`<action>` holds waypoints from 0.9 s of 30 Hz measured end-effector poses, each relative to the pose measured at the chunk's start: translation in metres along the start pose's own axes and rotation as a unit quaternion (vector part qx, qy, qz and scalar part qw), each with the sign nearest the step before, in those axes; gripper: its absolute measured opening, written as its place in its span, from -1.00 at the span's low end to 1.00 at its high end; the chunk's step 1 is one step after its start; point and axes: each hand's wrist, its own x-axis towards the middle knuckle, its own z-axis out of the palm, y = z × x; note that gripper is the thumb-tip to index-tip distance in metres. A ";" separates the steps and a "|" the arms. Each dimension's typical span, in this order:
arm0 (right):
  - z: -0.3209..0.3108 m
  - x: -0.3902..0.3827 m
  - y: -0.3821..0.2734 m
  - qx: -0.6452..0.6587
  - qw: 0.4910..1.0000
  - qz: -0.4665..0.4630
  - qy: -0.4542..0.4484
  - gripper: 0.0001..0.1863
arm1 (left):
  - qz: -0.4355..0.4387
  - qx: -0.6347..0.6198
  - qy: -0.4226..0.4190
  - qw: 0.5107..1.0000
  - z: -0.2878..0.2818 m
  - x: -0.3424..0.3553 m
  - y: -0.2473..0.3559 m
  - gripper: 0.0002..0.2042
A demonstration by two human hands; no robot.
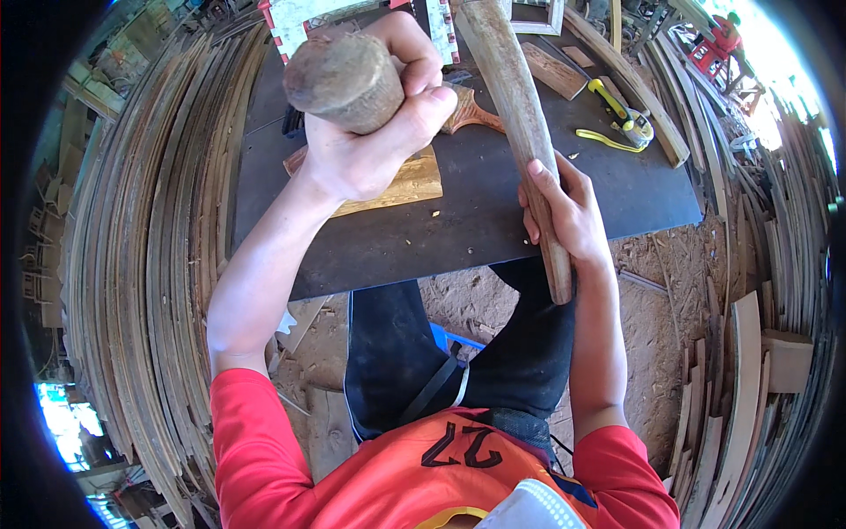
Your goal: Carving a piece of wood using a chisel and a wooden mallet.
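Observation:
My left hand [374,145] is raised over the table, its fingers wrapped round a thick round piece of wood [339,79] whose blunt end faces up. Whether this is a mallet or a plain billet, I cannot tell. My right hand [568,207] grips a long, slightly curved wooden stick [515,97] near its lower end; its far end runs out of the top of the view. Beneath my left hand lies a yellowish wood block [401,187], partly hidden by my wrist. Between the two hands a brown patterned wooden handle [473,113] rests on the table.
On the right of the dark table [449,238] lie a yellow tape measure [636,132], a yellow-and-black handle [608,95], a wood offcut [553,70] and a long board [630,93]. Stacked planks [159,264] flank the left. A person in red [727,37] sits far right.

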 end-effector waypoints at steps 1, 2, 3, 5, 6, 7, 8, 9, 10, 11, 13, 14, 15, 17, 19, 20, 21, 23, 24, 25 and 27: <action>0.000 0.000 0.000 0.001 1.000 0.000 -0.001 -0.54 | -0.003 -0.001 -0.003 1.000 -0.001 0.000 -0.001 -0.81; 0.000 0.000 0.001 0.001 1.000 0.000 -0.002 -0.54 | -0.009 0.003 0.004 1.000 0.000 0.000 0.001 -0.81; 0.000 0.000 0.001 0.001 1.000 -0.003 -0.004 -0.54 | -0.014 0.008 0.010 1.000 0.001 0.002 0.004 -0.81; -0.001 0.001 0.001 -0.003 1.000 -0.008 -0.007 -0.55 | -0.030 0.019 0.002 0.999 0.002 0.005 0.009 -0.81; -0.002 0.001 0.001 0.001 1.000 -0.005 -0.006 -0.55 | -0.040 0.026 -0.013 0.999 0.001 0.007 0.009 -0.81; -0.001 0.001 0.002 0.004 1.000 -0.003 -0.005 -0.55 | -0.037 0.033 -0.015 0.999 0.003 0.010 0.008 -0.80; -0.001 0.001 0.002 0.007 1.000 0.000 -0.005 -0.55 | -0.034 0.040 -0.019 0.998 0.006 0.013 0.006 -0.79; 0.000 -0.002 0.001 -0.001 1.000 -0.024 0.008 -0.54 | -0.031 0.046 -0.022 0.998 0.009 0.015 0.004 -0.77; 0.002 -0.005 0.000 -0.012 0.999 -0.048 0.016 -0.52 | -0.040 0.021 -0.010 0.999 0.010 0.018 0.002 -0.77; 0.002 -0.008 -0.003 -0.022 0.997 -0.073 0.024 -0.49 | -0.048 -0.005 0.002 0.999 0.008 0.019 -0.001 -0.78; -0.009 -0.018 -0.029 -0.126 0.978 -0.153 0.057 -0.35 | -0.079 -0.042 0.002 0.996 -0.001 0.023 -0.011 -0.79; -0.013 -0.023 -0.046 -0.156 0.965 -0.201 0.065 -0.33 | -0.071 -0.049 0.003 0.996 -0.004 0.022 -0.013 -0.79; -0.015 -0.027 -0.064 -0.198 0.943 -0.252 0.090 -0.39 | -0.064 -0.056 0.001 0.996 -0.008 0.024 -0.016 -0.79; -0.018 -0.033 -0.097 -0.215 0.909 -0.342 0.102 -0.49 | -0.043 -0.123 0.007 0.991 -0.004 0.026 -0.031 -0.86; -0.028 -0.046 -0.124 -0.226 0.902 -0.351 0.111 -0.44 | -0.098 -0.084 -0.013 0.992 -0.005 0.029 -0.025 -0.87; -0.033 -0.054 -0.130 -0.302 0.885 -0.335 0.114 -0.49 | -0.102 -0.067 -0.014 0.992 -0.004 0.032 -0.015 -0.89; -0.035 -0.056 -0.136 -0.405 0.839 -0.351 0.098 -0.50 | -0.109 -0.059 -0.008 0.992 -0.003 0.032 -0.013 -0.87; -0.041 -0.061 -0.148 -0.512 0.770 -0.374 0.077 -0.45 | -0.132 -0.035 0.004 0.991 -0.003 0.031 -0.009 -0.83; -0.045 -0.063 -0.156 -0.530 0.755 -0.379 0.071 -0.40 | -0.130 -0.039 0.012 0.991 -0.006 0.029 -0.014 -0.85; -0.049 -0.073 -0.171 -0.558 0.733 -0.382 0.076 -0.34 | -0.111 -0.059 -0.001 0.992 -0.005 0.037 -0.016 -0.88; -0.053 -0.085 -0.180 -0.470 0.814 -0.321 0.115 -0.34 | -0.087 -0.090 -0.017 0.992 -0.003 0.038 -0.022 -0.90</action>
